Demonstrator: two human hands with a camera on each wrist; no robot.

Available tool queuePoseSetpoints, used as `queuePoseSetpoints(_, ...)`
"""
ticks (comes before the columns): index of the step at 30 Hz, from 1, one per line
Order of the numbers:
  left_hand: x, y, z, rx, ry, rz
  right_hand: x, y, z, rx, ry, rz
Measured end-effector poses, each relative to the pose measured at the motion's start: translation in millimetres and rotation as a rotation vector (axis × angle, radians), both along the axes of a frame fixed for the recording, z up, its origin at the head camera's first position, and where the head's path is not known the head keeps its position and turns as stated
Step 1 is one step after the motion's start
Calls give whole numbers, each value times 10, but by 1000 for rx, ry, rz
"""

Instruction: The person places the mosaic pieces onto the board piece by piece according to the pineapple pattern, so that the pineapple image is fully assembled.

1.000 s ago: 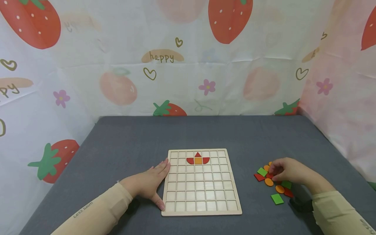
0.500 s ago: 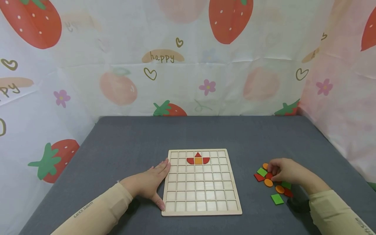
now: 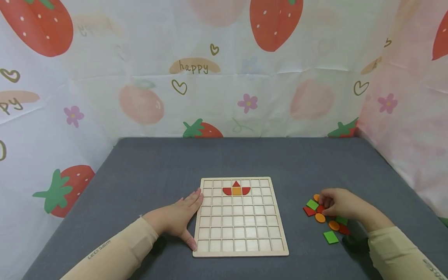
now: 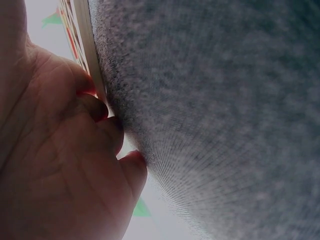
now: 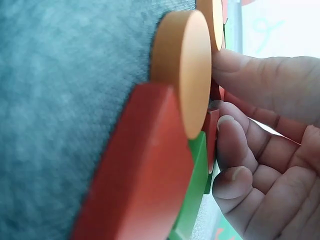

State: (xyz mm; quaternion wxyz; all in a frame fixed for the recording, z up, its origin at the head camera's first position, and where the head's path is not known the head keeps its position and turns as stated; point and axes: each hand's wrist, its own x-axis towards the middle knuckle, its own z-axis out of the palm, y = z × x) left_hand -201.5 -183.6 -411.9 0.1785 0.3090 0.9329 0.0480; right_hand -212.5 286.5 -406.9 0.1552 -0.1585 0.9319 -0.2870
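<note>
My left hand [image 3: 175, 217] lies spread along the left edge of a wooden grid board [image 3: 241, 256], fingers and thumb straight against its rim. Near the board's top are a red triangle [image 3: 236, 184], an orange square [image 3: 237, 191] and two red rounded tiles, one at each side of the square. My right hand [image 3: 337, 202] is over the loose tiles at right. In the right wrist view, its thumb [image 5: 232, 65] and curled fingers pinch a red tile [image 5: 215, 90], mostly hidden by the fingertips.
Around the right hand lie several loose tiles, among them a green square [image 3: 330, 237], an orange disc [image 3: 320, 218] and a red tile [image 3: 309, 211]. The grey cloth-covered table [image 3: 168, 159] ends at a strawberry-print curtain [image 3: 266, 81].
My right hand has shifted slightly left among the tiles, and an orange disc at the far side has moved a little left. The left hand and board stay put.
</note>
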Motion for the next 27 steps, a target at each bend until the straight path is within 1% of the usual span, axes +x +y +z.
queuePoseSetpoints(4,1,2,7,-2,1,2,-5,-7,8,3,-10,-4)
queuePoseSetpoints(11,17,9,35,13,5,-5,-5,-4,4,13,9,7)
queuePoseSetpoints(19,1,3,4,-1,5,8,0,-32,24,28,34,22)
queuePoseSetpoints(27,0,2,6,-4,-5,9,-4,-28,21,39,32,37)
